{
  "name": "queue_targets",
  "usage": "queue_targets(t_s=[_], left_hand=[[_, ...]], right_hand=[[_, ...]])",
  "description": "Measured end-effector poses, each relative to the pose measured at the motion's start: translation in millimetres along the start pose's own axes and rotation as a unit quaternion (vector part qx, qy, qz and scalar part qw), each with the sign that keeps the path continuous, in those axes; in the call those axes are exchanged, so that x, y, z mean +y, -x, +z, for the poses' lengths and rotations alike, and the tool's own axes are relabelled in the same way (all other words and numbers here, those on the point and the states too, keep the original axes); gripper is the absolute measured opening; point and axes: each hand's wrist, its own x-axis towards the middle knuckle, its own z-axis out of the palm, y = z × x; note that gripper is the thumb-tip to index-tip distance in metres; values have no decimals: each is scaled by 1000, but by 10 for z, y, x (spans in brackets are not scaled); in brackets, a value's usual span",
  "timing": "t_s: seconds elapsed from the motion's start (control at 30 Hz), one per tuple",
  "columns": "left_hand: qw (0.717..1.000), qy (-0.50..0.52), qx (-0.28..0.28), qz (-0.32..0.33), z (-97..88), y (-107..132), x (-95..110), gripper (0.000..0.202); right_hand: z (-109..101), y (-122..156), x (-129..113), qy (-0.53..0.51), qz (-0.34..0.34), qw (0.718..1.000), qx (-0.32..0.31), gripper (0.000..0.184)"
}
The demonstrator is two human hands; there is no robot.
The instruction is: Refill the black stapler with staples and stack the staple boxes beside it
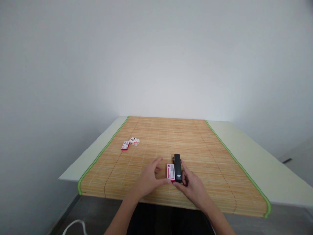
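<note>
Near edge of the bamboo mat (pixel 195 140), centre: right hand (pixel 193 186) clasps the black stapler (pixel 178 168) — slim, matte, lying lengthwise. Left hand (pixel 149 178) spread, holding nothing, thumb at the red-and-white box (pixel 171 172) beside the stapler. Toward the far-left corner — two small boxes (pixel 125 145).

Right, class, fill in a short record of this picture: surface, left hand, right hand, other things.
surface: bamboo mat with green edges on a white table
left hand: open, fingers beside the red-and-white box
right hand: fingers gripping the black stapler, next to that box
other things: a red packet and a white packet, far left of the mat
</note>
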Motion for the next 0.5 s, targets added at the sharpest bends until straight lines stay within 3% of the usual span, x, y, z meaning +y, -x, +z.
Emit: queue_targets(t_s=[0.1,0.17,0.23,0.3,0.37,0.5], left_hand=[[988,-95,120,-20,-495,-111,-286,69],[961,-175,210,-39,-909,-210,-551,60],[925,-268,263,-55,-1295,-304,-822,62],[915,-329,227,-57,-1585,-388,-1047,74],[925,-337,166,-62,-1760,-461,-1192,83],[935,-325,127,-62,-1877,-515,-1243,84]], right_hand=[[7,8,6,-4,2,1000,5,102],[16,6,16,-7,2,1000,2,103],[29,-1,28,-10,3,1000,0,104],[39,-8,38,-12,4,1000,1,104],[41,-10,41,-14,1,1000,5,104],[24,-5,24,-19,-2,1000,7,102]])
